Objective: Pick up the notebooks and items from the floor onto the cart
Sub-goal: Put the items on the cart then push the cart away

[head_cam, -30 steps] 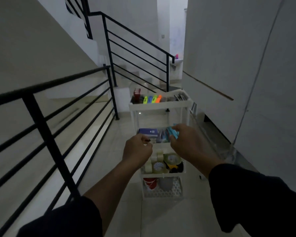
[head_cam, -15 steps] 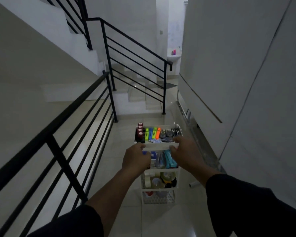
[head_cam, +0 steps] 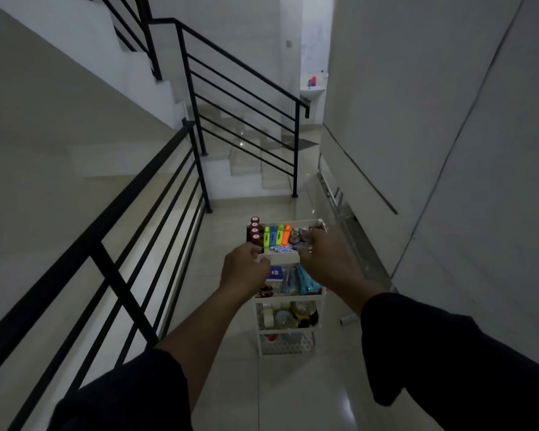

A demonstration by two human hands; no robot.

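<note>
A white tiered cart [head_cam: 293, 297] stands on the tiled hallway floor ahead of me. Its top tray carries dark red capped bottles [head_cam: 255, 231], coloured highlighters [head_cam: 276, 235] and small batteries [head_cam: 280, 249]. On the tier below lie a blue box [head_cam: 276, 273] and teal packets [head_cam: 305, 279]; tape rolls [head_cam: 277, 315] fill the third tier. My left hand [head_cam: 245, 269] grips the near rim of the top tray with curled fingers. My right hand [head_cam: 321, 256] curls over the tray's near right part, its fingertips hidden. No notebook shows.
A small pale cylinder [head_cam: 349, 320] lies on the floor right of the cart. A black railing [head_cam: 131, 194] runs along the left over a stairwell. Steps [head_cam: 246, 163] rise beyond the cart. A wall panel [head_cam: 417, 150] closes the right side.
Both hands rose from the middle tier, where the right one held a teal packet, to the top tray. The view now looks down on the cart from higher up.
</note>
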